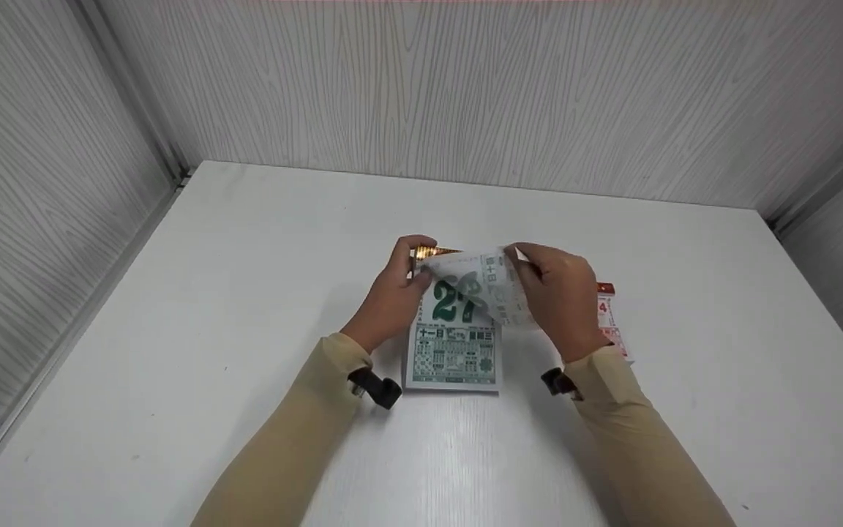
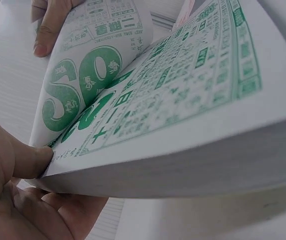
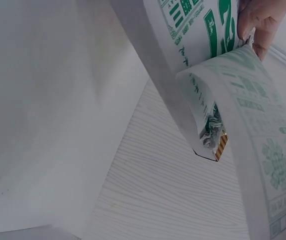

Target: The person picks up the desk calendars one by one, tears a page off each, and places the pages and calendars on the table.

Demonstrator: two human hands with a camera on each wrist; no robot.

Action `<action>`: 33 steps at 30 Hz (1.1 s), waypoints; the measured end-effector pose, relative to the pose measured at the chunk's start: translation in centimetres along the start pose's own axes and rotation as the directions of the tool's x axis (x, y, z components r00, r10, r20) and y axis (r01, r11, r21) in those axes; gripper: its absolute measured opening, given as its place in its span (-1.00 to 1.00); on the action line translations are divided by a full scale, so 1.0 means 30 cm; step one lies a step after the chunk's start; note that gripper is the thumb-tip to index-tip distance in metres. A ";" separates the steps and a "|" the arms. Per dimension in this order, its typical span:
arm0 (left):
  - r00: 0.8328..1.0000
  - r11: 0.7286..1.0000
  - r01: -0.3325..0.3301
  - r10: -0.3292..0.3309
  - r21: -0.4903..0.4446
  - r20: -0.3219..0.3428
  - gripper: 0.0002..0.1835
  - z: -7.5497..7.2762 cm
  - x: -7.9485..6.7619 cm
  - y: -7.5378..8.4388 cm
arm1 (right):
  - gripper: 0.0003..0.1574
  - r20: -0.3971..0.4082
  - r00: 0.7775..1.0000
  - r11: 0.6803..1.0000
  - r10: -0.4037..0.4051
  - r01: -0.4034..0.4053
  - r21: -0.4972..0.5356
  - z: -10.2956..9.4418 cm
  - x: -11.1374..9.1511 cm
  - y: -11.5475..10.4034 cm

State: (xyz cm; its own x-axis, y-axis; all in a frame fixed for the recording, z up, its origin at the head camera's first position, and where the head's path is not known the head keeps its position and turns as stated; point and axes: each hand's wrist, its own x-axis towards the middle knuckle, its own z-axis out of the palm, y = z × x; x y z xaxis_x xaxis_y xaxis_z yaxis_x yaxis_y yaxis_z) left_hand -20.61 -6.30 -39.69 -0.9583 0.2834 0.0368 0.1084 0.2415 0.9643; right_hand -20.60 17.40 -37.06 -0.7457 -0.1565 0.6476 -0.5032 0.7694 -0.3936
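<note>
A thick tear-off calendar (image 1: 455, 355) printed in green, with a large 27, lies on the table. My left hand (image 1: 396, 293) grips its upper left corner, thumb on the pages and fingers at the edge, as the left wrist view also shows. One thin page (image 1: 491, 282) is lifted and curls over toward the upper right. My right hand (image 1: 557, 293) pinches that page by its raised edge. In the right wrist view the gold-striped binding strip (image 3: 222, 147) shows beneath the curled page, and crumpled paper (image 3: 213, 130) sits at the binding.
A smaller calendar (image 1: 615, 322) with red print and a red top lies to the right, partly hidden by the right hand and wrist. The white table (image 1: 282, 234) meets grey wood-grain panels (image 1: 421, 88) at the back and sides.
</note>
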 end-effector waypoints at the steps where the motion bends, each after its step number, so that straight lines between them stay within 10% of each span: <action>1: 1.000 1.000 0.003 -0.003 0.002 0.001 -0.58 0.001 0.000 0.001 | -0.81 0.004 1.000 1.000 0.007 -0.007 0.000 0.002 -0.002 0.004; 33: 0.996 0.997 -0.067 0.070 0.045 -0.062 -0.63 -0.008 0.001 -0.005 | -0.78 0.044 0.997 0.997 0.065 -0.067 0.048 -0.010 0.003 -0.004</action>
State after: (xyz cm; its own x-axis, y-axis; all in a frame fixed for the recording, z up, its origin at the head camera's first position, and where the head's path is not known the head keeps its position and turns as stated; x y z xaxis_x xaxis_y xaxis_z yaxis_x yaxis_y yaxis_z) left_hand -20.70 -6.55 -39.77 -0.9630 0.2413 0.1200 0.1841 0.2639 0.9468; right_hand -20.47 17.48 -36.74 -0.7955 -0.1330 0.5912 -0.4723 0.7474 -0.4673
